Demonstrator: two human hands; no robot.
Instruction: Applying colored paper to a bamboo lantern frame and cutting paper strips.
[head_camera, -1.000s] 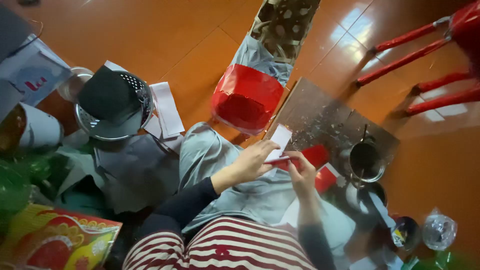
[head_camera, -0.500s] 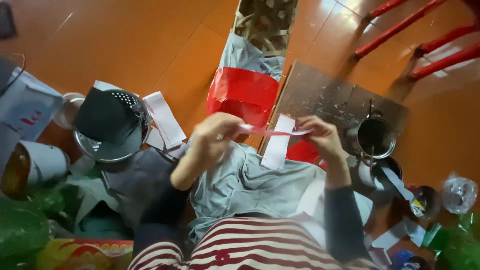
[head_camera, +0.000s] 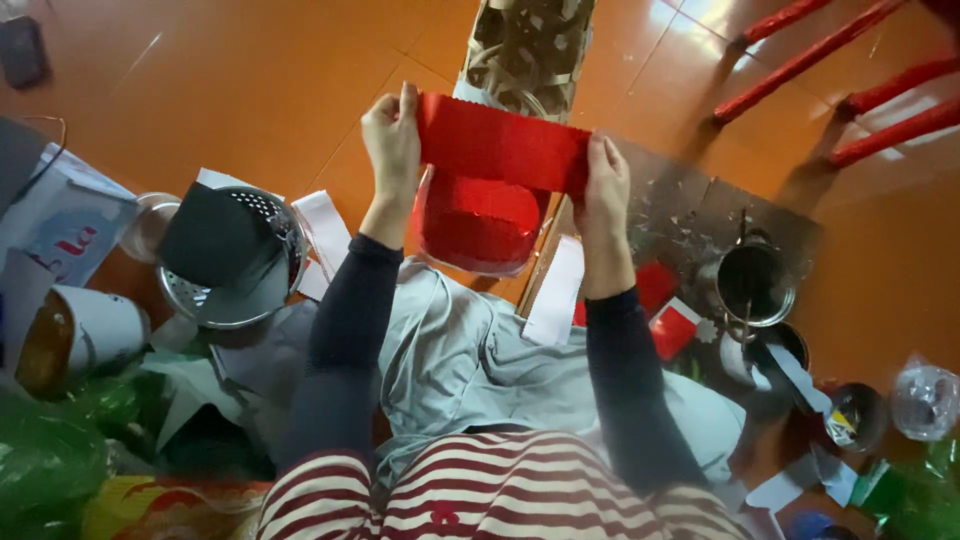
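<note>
Nearest the camera is a red-and-white striped top (head_camera: 480, 500) and grey cloth (head_camera: 470, 370) spread over the lap, with two dark sleeves running up from it. Using the red bucket (head_camera: 475, 225) as the reference: it sits on the orange floor (head_camera: 230, 80) just past the grey cloth, pretty much dead centre. Off to its left there's a metal colander (head_camera: 255, 260) with a dark sheet lying in it, a white strip (head_camera: 325, 230) between colander and bucket, and further left a white tin (head_camera: 85, 335) tipped on its side. Right of the bucket, a white paper strip (head_camera: 557, 290) lies just beside it, then a small dark pot (head_camera: 752, 285) sitting on a messy grey board (head_camera: 690, 215), with red scraps (head_camera: 660, 305) near it. Directly above the bucket, both hands are raised: the left hand (head_camera: 392, 140) pinches the left end of a red strip (head_camera: 500, 145) and the right hand (head_camera: 603, 185) grips the right end, so it's stretched flat between them, overlapping the bucket's far rim in view. Beyond the bucket is a patterned brown thing (head_camera: 530, 45), and far right some red chair legs (head_camera: 850, 90).
</note>
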